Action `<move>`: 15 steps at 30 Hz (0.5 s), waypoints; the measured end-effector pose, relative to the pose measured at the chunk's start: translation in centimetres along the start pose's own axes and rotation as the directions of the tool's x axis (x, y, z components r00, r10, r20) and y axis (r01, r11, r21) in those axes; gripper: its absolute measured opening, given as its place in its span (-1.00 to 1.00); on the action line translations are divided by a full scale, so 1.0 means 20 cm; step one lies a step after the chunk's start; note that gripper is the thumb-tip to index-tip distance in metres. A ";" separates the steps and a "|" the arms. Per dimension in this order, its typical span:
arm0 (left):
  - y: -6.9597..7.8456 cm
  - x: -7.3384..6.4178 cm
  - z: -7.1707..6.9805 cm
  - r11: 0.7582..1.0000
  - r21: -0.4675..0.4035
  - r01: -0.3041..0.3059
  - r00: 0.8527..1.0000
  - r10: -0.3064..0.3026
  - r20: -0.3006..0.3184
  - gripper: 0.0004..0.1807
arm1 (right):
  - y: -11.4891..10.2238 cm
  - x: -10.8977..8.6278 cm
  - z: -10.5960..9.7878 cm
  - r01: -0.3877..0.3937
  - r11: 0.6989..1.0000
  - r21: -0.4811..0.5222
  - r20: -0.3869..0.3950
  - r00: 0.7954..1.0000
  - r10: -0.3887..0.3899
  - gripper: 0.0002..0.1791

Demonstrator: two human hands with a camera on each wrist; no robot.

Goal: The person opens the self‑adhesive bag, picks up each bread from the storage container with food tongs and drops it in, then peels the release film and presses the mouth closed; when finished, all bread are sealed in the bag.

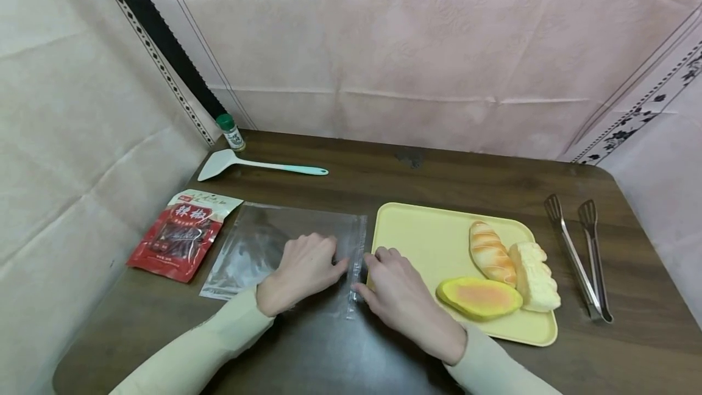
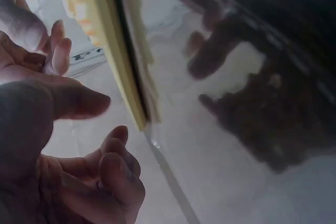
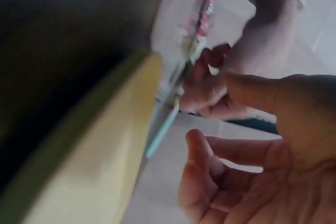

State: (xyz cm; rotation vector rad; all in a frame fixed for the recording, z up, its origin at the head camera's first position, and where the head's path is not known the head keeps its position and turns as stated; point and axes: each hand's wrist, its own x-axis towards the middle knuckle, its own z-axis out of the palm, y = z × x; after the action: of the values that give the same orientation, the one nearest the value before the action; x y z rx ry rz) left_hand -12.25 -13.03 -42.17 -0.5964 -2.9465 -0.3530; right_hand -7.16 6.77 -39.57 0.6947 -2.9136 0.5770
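Observation:
My left hand (image 1: 307,267) is over a clear plastic zip bag (image 1: 258,236) that lies flat on the table. In the left wrist view its thumb and bent fingers (image 2: 123,182) have a gap between them and hold nothing. Beside the left edge of a yellow tray (image 1: 419,230) is my right hand (image 1: 403,297), near the bag's right edge. Loosely bent, its fingers (image 3: 194,177) grip nothing in the right wrist view. On the tray are a bread roll (image 1: 490,255), a thick bread slice (image 1: 534,276) and a yellow oval piece (image 1: 479,297), perhaps papaya.
Left of the bag lies a red and white food packet (image 1: 181,233). Behind it are a turquoise-handled spatula (image 1: 263,164) and a green-capped bottle (image 1: 231,133). Metal tongs (image 1: 589,273) lie right of the tray. Cloth walls (image 1: 384,47) surround the dark wooden table (image 1: 351,166).

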 end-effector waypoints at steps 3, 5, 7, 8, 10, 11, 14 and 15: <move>0.00 0.02 0.02 1.000 -0.014 0.020 0.999 -0.019 0.038 -0.38 | -0.01 0.03 0.06 0.030 0.999 -0.041 0.006 1.000 -0.030 -0.65; 0.00 0.03 0.03 0.999 -0.033 0.042 0.996 -0.039 0.084 -0.36 | -0.02 0.05 0.09 0.043 0.997 -0.064 0.003 0.999 -0.043 -0.68; 0.02 0.04 0.04 0.997 -0.033 0.070 0.989 -0.065 0.132 -0.37 | -0.03 0.07 0.11 0.048 0.995 -0.087 -0.001 0.999 -0.048 -0.72; 0.01 0.05 0.06 0.996 -0.040 0.081 0.985 -0.073 0.158 -0.38 | -0.03 0.07 0.12 0.050 0.994 -0.100 0.000 0.999 -0.050 -0.73; -0.03 0.07 0.14 0.994 -0.049 0.098 0.973 -0.085 0.212 -0.43 | -0.04 0.09 0.14 0.044 0.992 -0.122 0.012 0.999 -0.043 -0.74; -0.05 0.08 0.18 0.993 -0.048 0.105 0.967 -0.091 0.240 -0.44 | -0.04 0.09 0.14 0.040 0.991 -0.131 0.023 0.999 -0.037 -0.74; -0.08 0.09 0.26 0.992 -0.033 0.119 0.944 -0.103 0.312 -0.46 | -0.05 0.10 0.15 0.024 0.991 -0.132 0.067 0.998 -0.015 -0.72; -0.10 0.10 0.29 0.993 -0.025 0.112 0.943 -0.099 0.316 -0.46 | -0.05 0.11 0.16 0.020 0.991 -0.131 0.079 0.997 -0.010 -0.72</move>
State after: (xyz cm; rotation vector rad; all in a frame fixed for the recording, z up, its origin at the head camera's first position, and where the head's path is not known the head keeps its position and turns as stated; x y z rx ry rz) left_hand -15.23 -12.62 -47.91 -0.5460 -3.2951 -0.3615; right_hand -8.60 3.87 -41.76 0.7376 -2.9814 0.3600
